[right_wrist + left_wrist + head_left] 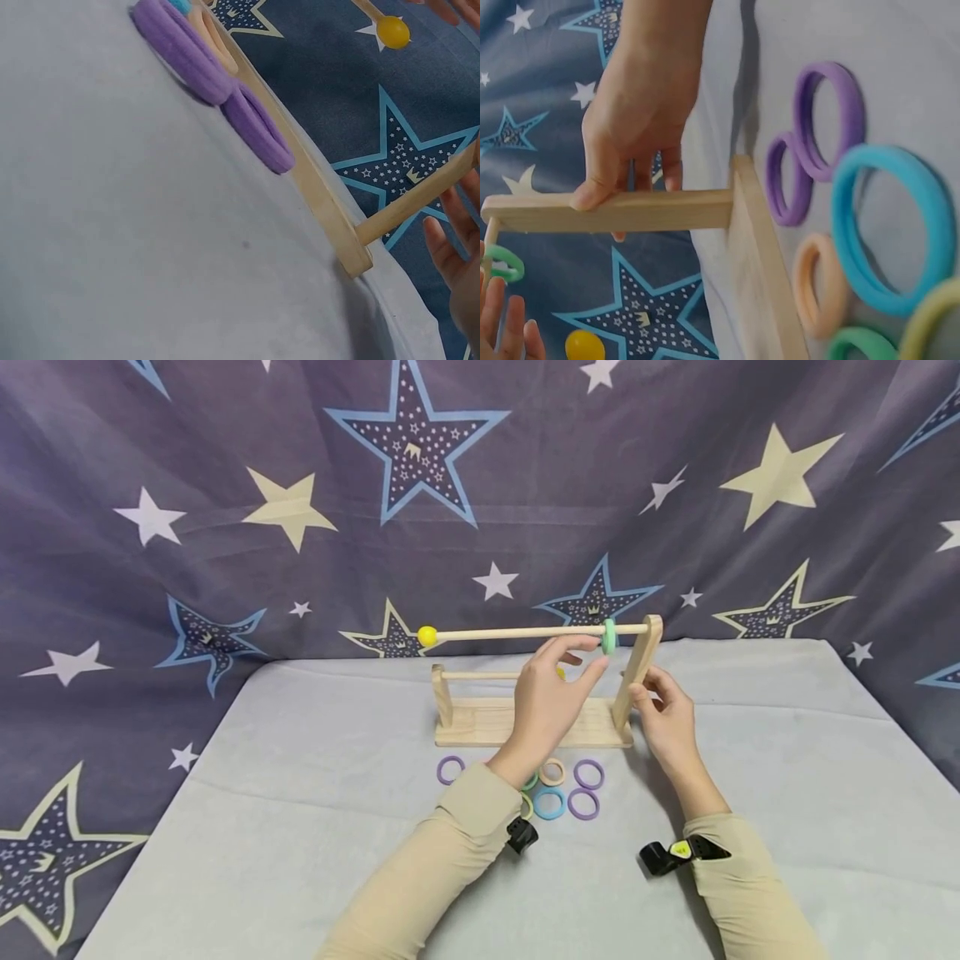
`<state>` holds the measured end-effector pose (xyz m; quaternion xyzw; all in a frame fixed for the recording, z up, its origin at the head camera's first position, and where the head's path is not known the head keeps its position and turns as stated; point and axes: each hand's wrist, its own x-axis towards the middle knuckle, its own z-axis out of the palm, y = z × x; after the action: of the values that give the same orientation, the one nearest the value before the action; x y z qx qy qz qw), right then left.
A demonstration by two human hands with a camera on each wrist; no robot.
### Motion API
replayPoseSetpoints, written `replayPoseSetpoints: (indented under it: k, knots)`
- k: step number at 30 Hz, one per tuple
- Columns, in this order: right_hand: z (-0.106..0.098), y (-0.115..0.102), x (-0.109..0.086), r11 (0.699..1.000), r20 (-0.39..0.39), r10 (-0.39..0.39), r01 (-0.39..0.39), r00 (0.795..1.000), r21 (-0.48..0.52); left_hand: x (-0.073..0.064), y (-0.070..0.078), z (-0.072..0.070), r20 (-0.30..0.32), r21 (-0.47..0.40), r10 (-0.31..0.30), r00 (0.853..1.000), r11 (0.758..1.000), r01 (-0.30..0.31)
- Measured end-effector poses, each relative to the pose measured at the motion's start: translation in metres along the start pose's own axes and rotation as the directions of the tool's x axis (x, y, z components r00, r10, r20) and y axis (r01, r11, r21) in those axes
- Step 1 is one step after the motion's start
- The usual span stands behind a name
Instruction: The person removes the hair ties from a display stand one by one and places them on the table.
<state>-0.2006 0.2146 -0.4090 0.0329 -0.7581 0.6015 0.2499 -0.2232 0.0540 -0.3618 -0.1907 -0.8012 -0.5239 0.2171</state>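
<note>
A wooden stand (472, 727) has two uprights, each bearing a horizontal rod. A green ring (609, 637) hangs on the upper rod (517, 632), close to the taller right upright (637, 672). My left hand (551, 693) pinches this ring between thumb and index finger. My right hand (669, 718) grips the taller upright, with the thumb on its near side in the left wrist view. A yellow ball (427, 636) caps the upper rod's left end. On the lower rod (480, 676), another yellow ball (392, 31) is partly hidden by my left hand in the head view.
Several loose rings lie in front of the stand: purple (588, 774), blue (550, 803), beige (552, 772), green and yellow-green. My left wrist and sleeve partly cover some. A grey cloth (300, 827) covers the table; a star-patterned curtain (225, 510) hangs behind.
</note>
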Motion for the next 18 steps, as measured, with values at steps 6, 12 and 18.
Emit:
replayPoseSetpoints:
  k: [6, 12, 18]
  knots:
    - [0.000, 0.002, 0.001, 1.000, -0.005, 0.006, -0.006, 1.000, -0.006, 0.001, 0.006, 0.008, -0.036, 0.030, -0.021, 0.999, 0.999, 0.022]
    - [0.000, 0.003, 0.001, 1.000, -0.010, 0.007, -0.007, 1.000, -0.002, 0.000, 0.007, 0.013, -0.045, 0.060, -0.048, 0.998, 0.997, 0.051]
    - [-0.001, 0.004, 0.002, 1.000, -0.006, 0.008, -0.008, 1.000, -0.001, 0.001, 0.009, 0.016, -0.047, 0.073, -0.074, 0.996, 0.994, 0.077]
